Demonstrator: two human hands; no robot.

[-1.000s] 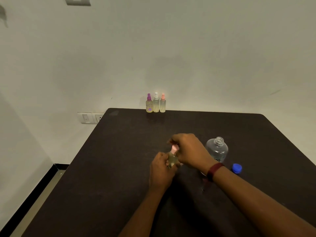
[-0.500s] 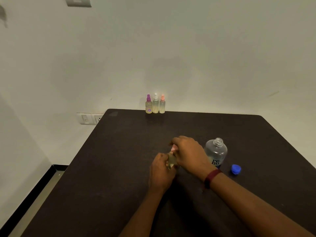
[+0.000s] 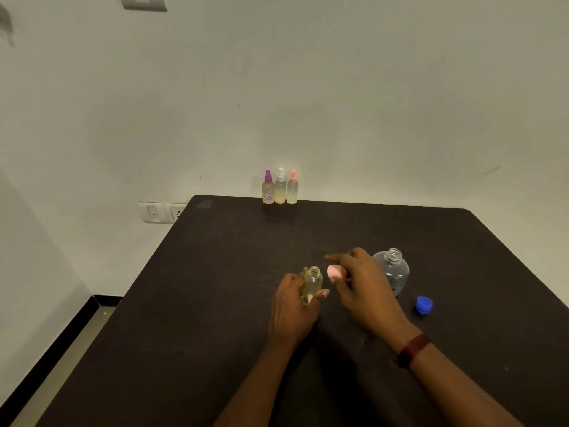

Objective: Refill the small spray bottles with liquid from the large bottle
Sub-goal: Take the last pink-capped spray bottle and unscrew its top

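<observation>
The dark bench (image 3: 215, 303) carries the large bottle (image 3: 395, 272), uncapped and upright just behind the right hand (image 3: 363, 288). The left hand (image 3: 292, 306) closes its grip round a small spray bottle (image 3: 312, 283), upright and open-necked; the right grip pinches its pink spray top (image 3: 335, 271) just beside the neck. Three capped spray bottles (image 3: 280, 188) at the far edge look filled. The blue cap (image 3: 424, 304) lies loose. Opening seems done; pouring and recapping remain.

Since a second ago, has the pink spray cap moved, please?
Yes: the pink spray cap shifted right, off the small bottle, toward the large bottle.
</observation>
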